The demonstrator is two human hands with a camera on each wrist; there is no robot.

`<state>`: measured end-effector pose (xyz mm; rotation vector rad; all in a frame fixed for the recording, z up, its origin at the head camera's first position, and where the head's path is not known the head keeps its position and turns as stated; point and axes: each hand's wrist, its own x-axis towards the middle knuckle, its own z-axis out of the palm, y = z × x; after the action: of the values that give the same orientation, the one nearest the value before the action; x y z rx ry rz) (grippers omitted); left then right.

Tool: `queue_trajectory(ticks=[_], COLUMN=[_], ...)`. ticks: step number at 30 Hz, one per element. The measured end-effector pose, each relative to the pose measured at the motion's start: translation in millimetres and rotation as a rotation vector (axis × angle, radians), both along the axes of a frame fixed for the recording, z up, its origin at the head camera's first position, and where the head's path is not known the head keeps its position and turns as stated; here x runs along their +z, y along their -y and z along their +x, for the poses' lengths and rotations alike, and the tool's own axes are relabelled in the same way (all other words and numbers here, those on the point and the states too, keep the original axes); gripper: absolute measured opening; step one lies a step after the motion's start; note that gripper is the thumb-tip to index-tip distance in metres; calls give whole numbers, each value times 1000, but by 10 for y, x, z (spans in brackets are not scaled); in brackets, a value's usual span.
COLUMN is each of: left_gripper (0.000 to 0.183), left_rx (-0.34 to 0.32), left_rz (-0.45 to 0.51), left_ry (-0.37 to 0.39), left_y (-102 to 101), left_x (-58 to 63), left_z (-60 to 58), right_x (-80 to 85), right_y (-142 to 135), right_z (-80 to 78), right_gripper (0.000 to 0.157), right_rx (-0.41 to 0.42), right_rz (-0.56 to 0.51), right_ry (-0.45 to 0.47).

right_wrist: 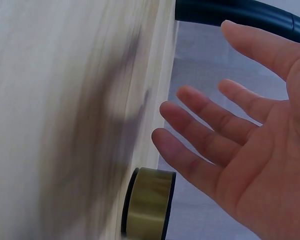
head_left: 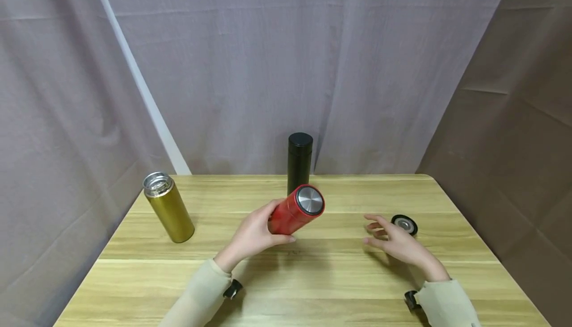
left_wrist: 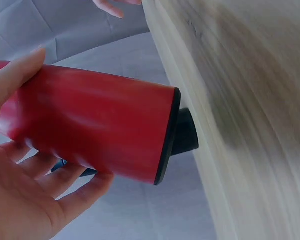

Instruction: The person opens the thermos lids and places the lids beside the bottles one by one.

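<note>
My left hand point(head_left: 253, 233) grips a red thermos flask point(head_left: 286, 218) round its body, thumb on one side and fingers on the other. The flask is tilted above the table, its brushed-metal end disc facing up and to the right; a black-rimmed end shows in the left wrist view. Fingers spread and slightly bent, my right hand point(head_left: 399, 243) hovers over the table with nothing in it. Just behind that hand lies a loose flask lid point(head_left: 404, 224), its inner side up; its gold side wall point(right_wrist: 149, 204) shows in the right wrist view.
At the left stands a gold thermos flask point(head_left: 173, 215) with its steel mouth uncovered. A black thermos flask point(head_left: 300, 163) stands upright near the back edge, partly behind the red one. Grey curtains point(head_left: 250, 79) hang beyond the wooden table point(head_left: 357, 287).
</note>
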<state>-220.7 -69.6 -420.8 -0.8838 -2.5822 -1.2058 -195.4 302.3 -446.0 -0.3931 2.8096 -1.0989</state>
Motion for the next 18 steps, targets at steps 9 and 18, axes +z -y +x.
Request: queue_trajectory(ticks=[9,18], left_gripper=[80,81], left_rx=[77,138], left_rz=[-168,-289], left_ry=[-234,-363], left_y=[34,42], left_x=[5,37], left_z=[60,128], right_x=[137,257], right_y=[151,374], right_z=[27,57], right_gripper=[61,63], right_rx=[95,215], right_rz=[-143,-221], right_ry=[25,16])
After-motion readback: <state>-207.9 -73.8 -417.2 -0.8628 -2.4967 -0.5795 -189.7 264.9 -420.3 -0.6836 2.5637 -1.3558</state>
